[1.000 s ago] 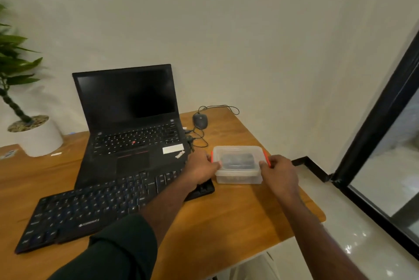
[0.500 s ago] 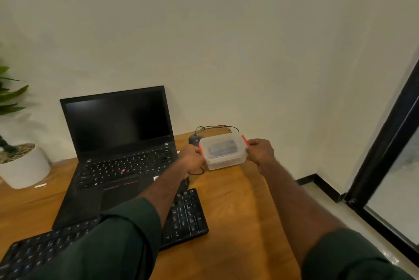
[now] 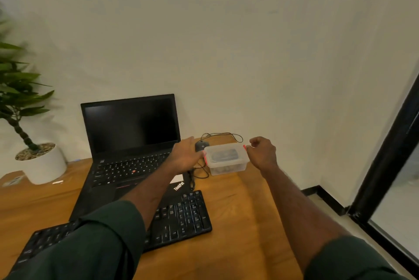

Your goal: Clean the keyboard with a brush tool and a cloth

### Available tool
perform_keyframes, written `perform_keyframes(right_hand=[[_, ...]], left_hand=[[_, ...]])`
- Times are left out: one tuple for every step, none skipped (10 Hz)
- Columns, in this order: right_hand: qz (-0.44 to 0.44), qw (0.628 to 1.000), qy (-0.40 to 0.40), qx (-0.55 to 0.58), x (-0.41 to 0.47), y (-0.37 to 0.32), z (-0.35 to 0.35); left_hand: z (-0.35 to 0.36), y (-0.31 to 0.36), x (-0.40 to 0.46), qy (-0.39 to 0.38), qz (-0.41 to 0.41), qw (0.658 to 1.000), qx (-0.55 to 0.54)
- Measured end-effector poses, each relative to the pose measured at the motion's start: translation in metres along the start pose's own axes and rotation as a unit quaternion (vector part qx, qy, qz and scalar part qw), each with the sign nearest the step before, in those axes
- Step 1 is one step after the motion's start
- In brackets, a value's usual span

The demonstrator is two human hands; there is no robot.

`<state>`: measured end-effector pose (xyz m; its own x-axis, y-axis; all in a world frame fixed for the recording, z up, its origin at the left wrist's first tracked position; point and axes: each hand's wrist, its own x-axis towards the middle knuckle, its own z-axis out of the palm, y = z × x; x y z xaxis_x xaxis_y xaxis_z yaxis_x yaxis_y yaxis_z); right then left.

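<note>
Reaching forward with both arms, I bracket a clear plastic box [image 3: 226, 159] that sits on the far right part of the wooden surface [image 3: 244, 223], close to the wall. My left hand [image 3: 186, 154] lies at the box's left end, fingers straight and relaxed, their tips just at the orange clip on that side; whether they touch it I cannot tell. My right hand [image 3: 263, 154] is at the box's right end, fingers loosely curled beside the other orange clip, with nothing visibly pinched between them. The box is lidded, and dark contents show through its walls, too blurred to name. The keyboard [image 3: 181, 218], black, lies flat on the near part of the surface, its right end visible between my forearms and its left part hidden under my left sleeve [image 3: 95, 245]. Behind it stands an open black laptop [image 3: 131, 143] with a dark screen. A dark mouse [image 3: 201, 145] with a looped cable rests just behind the box's left end. A potted plant [image 3: 27, 134] in a white pot stands at the far left.
</note>
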<state>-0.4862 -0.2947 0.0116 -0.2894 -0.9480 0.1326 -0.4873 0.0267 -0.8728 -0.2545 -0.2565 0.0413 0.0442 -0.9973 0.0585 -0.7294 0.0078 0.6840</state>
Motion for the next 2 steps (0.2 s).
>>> perform_keyframes(right_hand=[[-0.070, 0.997, -0.011, -0.033, -0.022, -0.034, -0.010], [-0.143, 0.988, 0.001, -0.052, -0.047, -0.073, -0.021]], left_hand=[[-0.034, 0.014, -0.031, 0.037, 0.036, 0.998, 0.025], [-0.065, 0.023, -0.063, 0.097, 0.097, 0.989, 0.061]])
